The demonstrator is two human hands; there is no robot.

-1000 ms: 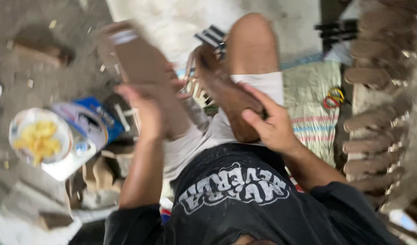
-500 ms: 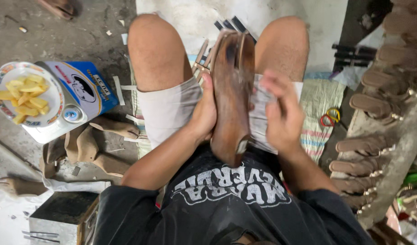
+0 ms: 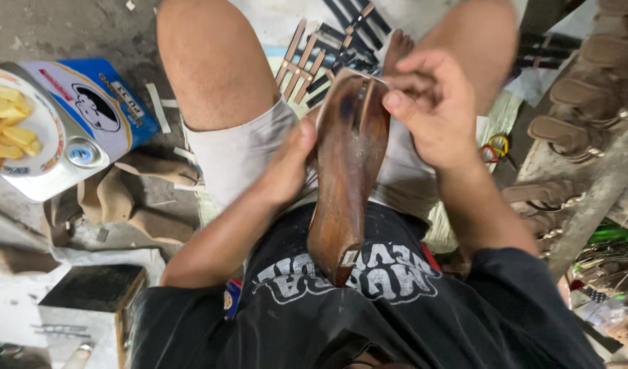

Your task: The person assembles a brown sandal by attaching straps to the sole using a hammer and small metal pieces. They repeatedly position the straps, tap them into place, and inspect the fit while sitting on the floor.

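A dark brown wooden shoe last (image 3: 346,174) stands on its end in my lap, between my bare knees. My left hand (image 3: 286,167) grips its left side, thumb pressed on the wood. My right hand (image 3: 433,109) is at its top right, fingers pinching a thin pale strip (image 3: 368,76) against the upper edge of the last. I sit on the floor in grey shorts and a black printed shirt.
A blue and white tin (image 3: 81,126) with a plate of yellow chips (image 3: 13,130) on it sits at the left. Tan leather pieces (image 3: 122,195) lie below it. Brown straps (image 3: 314,58) lie between my legs, brown sandals (image 3: 587,89) are racked at the right, and a dark block (image 3: 95,290) is at lower left.
The blurred view has steadied and drawn closer. The last went from lying across my lap to standing upright, and my right hand rose to its top edge.
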